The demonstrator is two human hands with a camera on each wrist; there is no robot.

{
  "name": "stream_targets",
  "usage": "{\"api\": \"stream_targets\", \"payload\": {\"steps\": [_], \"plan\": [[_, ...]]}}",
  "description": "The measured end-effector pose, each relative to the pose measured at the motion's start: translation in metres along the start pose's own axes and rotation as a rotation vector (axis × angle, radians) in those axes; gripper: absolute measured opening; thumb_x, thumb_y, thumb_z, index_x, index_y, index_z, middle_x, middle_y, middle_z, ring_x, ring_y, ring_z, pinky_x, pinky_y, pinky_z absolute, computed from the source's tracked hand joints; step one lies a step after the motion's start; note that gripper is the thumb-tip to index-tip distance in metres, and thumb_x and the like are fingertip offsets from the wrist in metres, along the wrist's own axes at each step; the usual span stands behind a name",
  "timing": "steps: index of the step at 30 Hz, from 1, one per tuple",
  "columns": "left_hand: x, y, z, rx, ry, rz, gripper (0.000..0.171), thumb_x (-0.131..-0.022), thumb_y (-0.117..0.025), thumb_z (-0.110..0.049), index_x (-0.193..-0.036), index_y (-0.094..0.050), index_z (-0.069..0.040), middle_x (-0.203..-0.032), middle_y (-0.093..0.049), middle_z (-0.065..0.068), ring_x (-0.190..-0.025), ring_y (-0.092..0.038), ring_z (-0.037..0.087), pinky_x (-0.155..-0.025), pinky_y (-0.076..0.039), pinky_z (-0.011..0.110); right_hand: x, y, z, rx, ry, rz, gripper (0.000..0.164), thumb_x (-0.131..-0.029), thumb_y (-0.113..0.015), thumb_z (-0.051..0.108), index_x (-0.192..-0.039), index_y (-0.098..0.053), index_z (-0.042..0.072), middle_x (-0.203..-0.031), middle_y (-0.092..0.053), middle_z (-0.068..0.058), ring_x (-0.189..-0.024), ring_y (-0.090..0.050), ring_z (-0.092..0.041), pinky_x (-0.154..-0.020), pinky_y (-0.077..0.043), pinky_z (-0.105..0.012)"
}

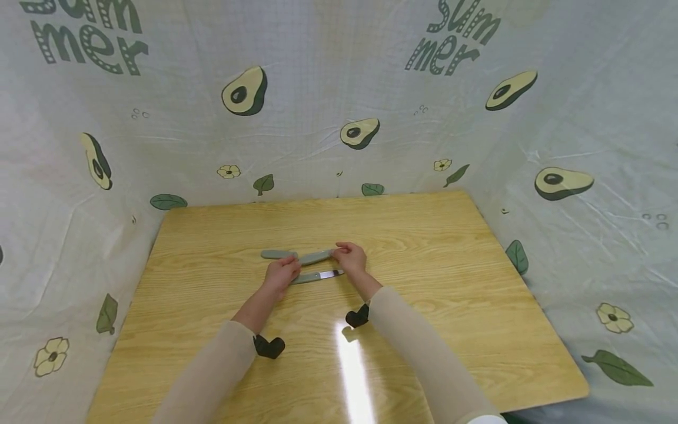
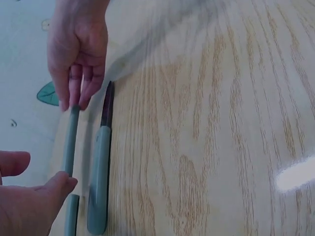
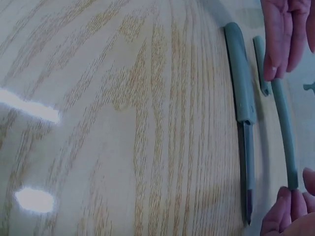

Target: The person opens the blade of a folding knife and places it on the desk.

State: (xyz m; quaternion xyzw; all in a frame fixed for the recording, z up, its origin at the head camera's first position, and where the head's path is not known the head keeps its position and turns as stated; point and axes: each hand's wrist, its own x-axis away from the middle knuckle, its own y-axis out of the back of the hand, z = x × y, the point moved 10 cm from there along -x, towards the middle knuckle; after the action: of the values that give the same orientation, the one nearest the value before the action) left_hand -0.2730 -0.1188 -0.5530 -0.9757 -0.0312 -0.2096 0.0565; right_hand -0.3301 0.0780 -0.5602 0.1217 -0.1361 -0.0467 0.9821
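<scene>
Both hands hold a slim grey-green strip (image 1: 315,257), shaped like a blade cover, above the table. My left hand (image 1: 282,274) pinches its left end, and my right hand (image 1: 351,258) pinches the other with its fingertips. Nearer to me lies a knife (image 1: 307,278) with a grey-green handle; its blade, dark toward the tip, points right. In the right wrist view the knife (image 3: 241,78) lies alongside the held strip (image 3: 284,132). A second grey-green piece (image 1: 278,254) rests on the table beyond my left hand, its right end close to the fingers.
The wood-grain table (image 1: 424,282) has a bright light reflection (image 1: 354,371) near its front. Behind it and at both sides hangs a pale curtain (image 1: 307,47) printed with avocados, leaves and lettering. Dark straps (image 1: 269,346) sit at both sleeve cuffs.
</scene>
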Motion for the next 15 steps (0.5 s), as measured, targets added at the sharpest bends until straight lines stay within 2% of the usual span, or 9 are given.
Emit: {"api": "stream_targets", "payload": {"steps": [3,6,10,12,15], "plan": [[0.005,-0.001,-0.004,-0.008,0.001,-0.021,0.049,-0.099,-0.047,-0.002,-0.144,-0.034,0.012,-0.150,-0.036,0.027,-0.136,-0.042,0.037,-0.114,-0.040,0.041,0.001,0.004,0.003,-0.027,0.019,-0.035,0.028,-0.086,-0.072,0.009,-0.113,-0.069,0.001,-0.089,-0.068,-0.006,-0.075,-0.059,-0.010,-0.060,-0.049,-0.015],[0.007,0.002,-0.006,-0.014,-0.002,-0.056,0.048,-0.098,-0.051,-0.002,-0.142,-0.039,0.009,-0.147,-0.042,0.025,-0.134,-0.045,0.036,-0.113,-0.043,0.041,0.001,0.005,0.005,-0.079,0.031,-0.029,0.028,-0.085,-0.073,0.008,-0.112,-0.068,0.000,-0.082,-0.063,0.001,-0.072,-0.056,-0.007,-0.063,-0.052,-0.019],[0.006,0.010,-0.007,-0.009,-0.010,-0.126,0.044,-0.095,-0.058,-0.005,-0.137,-0.049,0.005,-0.142,-0.050,0.020,-0.129,-0.052,0.031,-0.109,-0.047,0.038,0.000,0.003,0.005,-0.191,0.022,0.022,0.030,-0.087,-0.071,0.004,-0.115,-0.066,-0.004,-0.079,-0.061,0.004,-0.071,-0.058,-0.005,-0.082,-0.060,-0.035],[0.005,0.013,-0.006,0.012,-0.012,-0.148,0.042,-0.094,-0.061,-0.005,-0.134,-0.053,0.004,-0.141,-0.052,0.018,-0.124,-0.057,0.026,-0.107,-0.049,0.035,0.000,0.001,0.005,-0.252,0.005,0.060,0.031,-0.087,-0.069,0.001,-0.116,-0.064,-0.007,-0.079,-0.061,0.004,-0.072,-0.059,-0.004,-0.092,-0.058,-0.043],[0.002,0.016,-0.005,0.054,-0.023,-0.156,0.039,-0.094,-0.061,-0.004,-0.132,-0.056,0.005,-0.138,-0.054,0.019,-0.108,-0.065,0.017,-0.105,-0.051,0.034,0.003,-0.004,0.005,-0.327,-0.024,0.119,0.032,-0.088,-0.068,0.000,-0.118,-0.062,-0.008,-0.080,-0.062,0.003,-0.073,-0.062,-0.004,-0.101,-0.052,-0.050]]}}
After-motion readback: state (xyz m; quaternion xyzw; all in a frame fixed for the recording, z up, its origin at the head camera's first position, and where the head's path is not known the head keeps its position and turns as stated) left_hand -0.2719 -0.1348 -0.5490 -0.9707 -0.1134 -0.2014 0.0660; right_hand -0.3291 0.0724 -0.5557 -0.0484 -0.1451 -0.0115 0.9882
